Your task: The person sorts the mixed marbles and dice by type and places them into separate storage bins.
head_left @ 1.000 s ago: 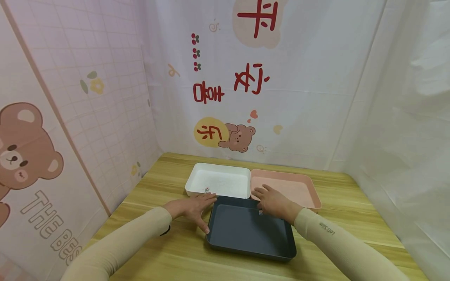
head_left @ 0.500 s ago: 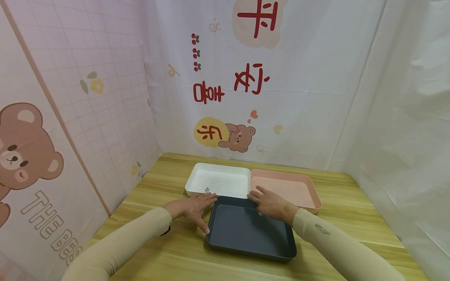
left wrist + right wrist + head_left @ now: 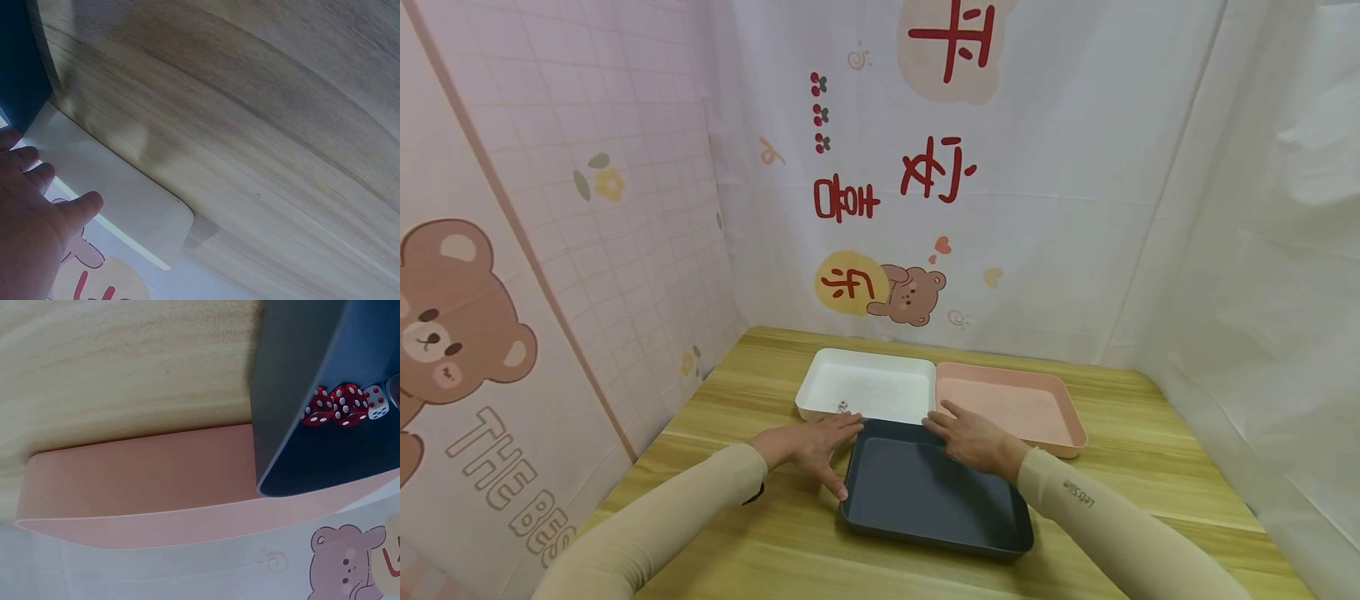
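left hand: my (image 3: 812, 446) head feed shows the fingers loose and spread, thumb at the left rim of the dark tray (image 3: 925, 496), fingertips by its far left corner
right hand: (image 3: 973, 437) reaches over the tray's far side, thumb's hidden, so I can't tell if the fingers are pinching anything
dice: two red dice (image 3: 350, 405) plus a white die (image 3: 377, 402) bunched inside the dark tray, I only get them on the right wrist cam
back row: white tray (image 3: 880, 387) and pink tray (image 3: 1007, 408) side by side on the bench (image 3: 752, 542), small white piece (image 3: 842, 406) in the white one
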Tool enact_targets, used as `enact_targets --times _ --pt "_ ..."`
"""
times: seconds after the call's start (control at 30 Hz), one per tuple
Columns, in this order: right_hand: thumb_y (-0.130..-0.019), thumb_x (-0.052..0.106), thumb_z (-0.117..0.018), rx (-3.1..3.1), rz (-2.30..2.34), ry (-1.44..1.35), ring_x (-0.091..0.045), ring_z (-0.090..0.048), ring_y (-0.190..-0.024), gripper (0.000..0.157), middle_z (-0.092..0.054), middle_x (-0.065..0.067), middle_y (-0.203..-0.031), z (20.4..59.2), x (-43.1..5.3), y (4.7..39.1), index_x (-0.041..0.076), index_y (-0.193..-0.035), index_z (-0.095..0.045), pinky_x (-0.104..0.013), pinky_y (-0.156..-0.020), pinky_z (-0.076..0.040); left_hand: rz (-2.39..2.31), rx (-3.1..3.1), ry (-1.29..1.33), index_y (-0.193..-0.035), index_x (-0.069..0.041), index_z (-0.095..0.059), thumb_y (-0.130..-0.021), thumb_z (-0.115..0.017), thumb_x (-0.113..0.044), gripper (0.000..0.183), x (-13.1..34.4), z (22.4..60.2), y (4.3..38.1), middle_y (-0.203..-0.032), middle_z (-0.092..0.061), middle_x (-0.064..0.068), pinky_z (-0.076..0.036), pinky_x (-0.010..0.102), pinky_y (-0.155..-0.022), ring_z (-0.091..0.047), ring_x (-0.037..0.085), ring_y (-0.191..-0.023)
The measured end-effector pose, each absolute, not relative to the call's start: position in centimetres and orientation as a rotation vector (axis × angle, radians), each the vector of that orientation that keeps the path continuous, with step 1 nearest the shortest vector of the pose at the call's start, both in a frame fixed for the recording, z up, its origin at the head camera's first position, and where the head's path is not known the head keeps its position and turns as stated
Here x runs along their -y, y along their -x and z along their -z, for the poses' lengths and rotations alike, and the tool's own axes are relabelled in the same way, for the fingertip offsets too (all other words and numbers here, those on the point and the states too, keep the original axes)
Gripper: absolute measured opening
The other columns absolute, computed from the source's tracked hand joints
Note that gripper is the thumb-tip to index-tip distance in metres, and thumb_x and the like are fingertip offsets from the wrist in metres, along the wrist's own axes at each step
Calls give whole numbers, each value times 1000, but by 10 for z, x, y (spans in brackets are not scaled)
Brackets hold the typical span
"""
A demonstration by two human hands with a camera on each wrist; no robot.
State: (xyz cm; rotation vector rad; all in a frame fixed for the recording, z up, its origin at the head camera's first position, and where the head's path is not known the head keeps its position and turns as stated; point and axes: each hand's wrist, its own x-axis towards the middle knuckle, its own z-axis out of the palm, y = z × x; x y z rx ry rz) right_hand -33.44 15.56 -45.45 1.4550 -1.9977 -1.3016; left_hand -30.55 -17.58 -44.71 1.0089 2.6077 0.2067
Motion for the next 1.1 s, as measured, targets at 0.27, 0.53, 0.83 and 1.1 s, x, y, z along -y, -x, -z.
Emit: enact_targets --times 0.27,0.53,0.83,1.1 --pt "-95 45 -64 2014 1291 -1432 -21 -38 -140 19 -42 0 -153 452 -155 334 41 -107 -77 -49 -114 -29 -226 -2605 -1010 -159 -10 -21 -73 -78 -65 116 176 446 306 -166 -11 7 -16 49 -119 -9 28 -151" --pt "-93 47 -65 2049 1215 -1429 -22 -39 -140 21 -44 0 -152 447 -153 333 37 -107 -78 -48 -114 -29 -221 -2606 -989 -159 -11 -20 -72 -77 -67 118 176 446 306 -166 -10 5 -16 47 -119 -8 26 -152" --pt "-87 51 -71 2167 993 -1439 -25 -41 -138 22 -48 -5 -149 442 -149 334 33 -97 -80 -49 -113 -31 -226 -2607 -989 -159 -11 -21 -72 -78 -67 118 176 446 305 -166 -10 5 -17 48 -119 -8 26 -151" --pt "-85 40 -78 2292 678 -1460 -29 -45 -135 15 -51 -10 -145 439 -145 335 28 -93 -81 -53 -111 -33 -234 -2599 -996 -159 -10 -20 -73 -78 -66 117 176 446 306 -166 -10 6 -17 49 -119 -8 28 -151"
